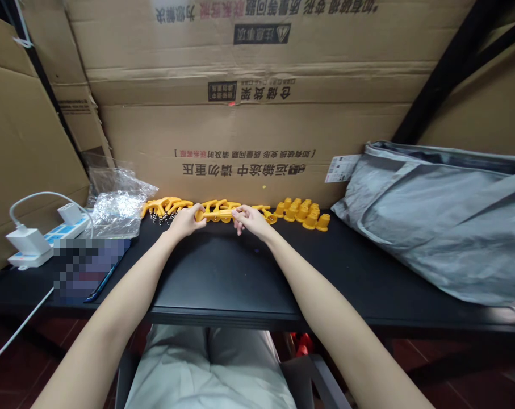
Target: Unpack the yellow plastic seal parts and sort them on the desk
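A long yellow plastic piece (217,215) is held level between my two hands, just above the table's far side. My left hand (185,221) closes on its left end, thumb and fingers pinching it. At the other end, the fingertips of my right hand (252,220) grip it, with the lower fingers curled. Right behind it lies a row of yellow branching plastic parts (221,203), partly hidden by the hands. Small coiled metal pieces (161,217) lie by the leftmost parts. Yellow cup-shaped parts (302,211) stand in a group to the right.
The black table (223,272) backs onto a cardboard sheet (257,125). On the left are clear plastic bags (116,207), a white power strip (65,233) with chargers and cable, and a phone-like device (97,270). A large grey bag (436,221) fills the right side.
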`<state>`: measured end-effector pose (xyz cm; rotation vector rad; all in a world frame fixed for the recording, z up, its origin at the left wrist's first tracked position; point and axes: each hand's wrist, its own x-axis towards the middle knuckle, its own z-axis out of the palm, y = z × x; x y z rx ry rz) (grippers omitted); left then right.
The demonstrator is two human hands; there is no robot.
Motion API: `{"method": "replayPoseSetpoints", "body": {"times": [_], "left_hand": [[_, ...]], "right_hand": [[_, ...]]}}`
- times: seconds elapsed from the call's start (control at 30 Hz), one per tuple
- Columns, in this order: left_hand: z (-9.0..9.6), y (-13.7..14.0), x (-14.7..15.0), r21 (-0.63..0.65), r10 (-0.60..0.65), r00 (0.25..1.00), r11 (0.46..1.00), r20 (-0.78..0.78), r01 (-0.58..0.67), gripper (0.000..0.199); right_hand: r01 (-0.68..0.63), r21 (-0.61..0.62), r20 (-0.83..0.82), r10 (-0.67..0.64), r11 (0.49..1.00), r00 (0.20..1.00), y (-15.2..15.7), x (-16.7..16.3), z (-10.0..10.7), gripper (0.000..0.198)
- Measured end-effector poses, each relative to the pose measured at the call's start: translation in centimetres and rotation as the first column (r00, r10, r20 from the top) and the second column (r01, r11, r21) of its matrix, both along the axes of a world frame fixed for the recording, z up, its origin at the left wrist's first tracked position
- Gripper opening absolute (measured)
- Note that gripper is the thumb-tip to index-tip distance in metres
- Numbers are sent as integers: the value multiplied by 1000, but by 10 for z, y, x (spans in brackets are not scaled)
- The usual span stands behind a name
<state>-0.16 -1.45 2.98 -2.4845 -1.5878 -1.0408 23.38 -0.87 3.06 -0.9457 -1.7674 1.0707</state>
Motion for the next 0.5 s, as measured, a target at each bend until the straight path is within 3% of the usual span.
{"method": "replayPoseSetpoints", "body": {"times": [0.2, 0.5], "left_hand": [[1, -1, 0, 20, -34, 999, 999, 34, 34, 26], [-2, 1, -1, 17, -22, 998, 1000, 58, 21, 30]], "right_hand": [[28, -15, -31, -28, 1000, 999, 7, -2, -5, 22], [9, -49, -23, -11, 999, 1000, 8, -1, -6, 18]]}}
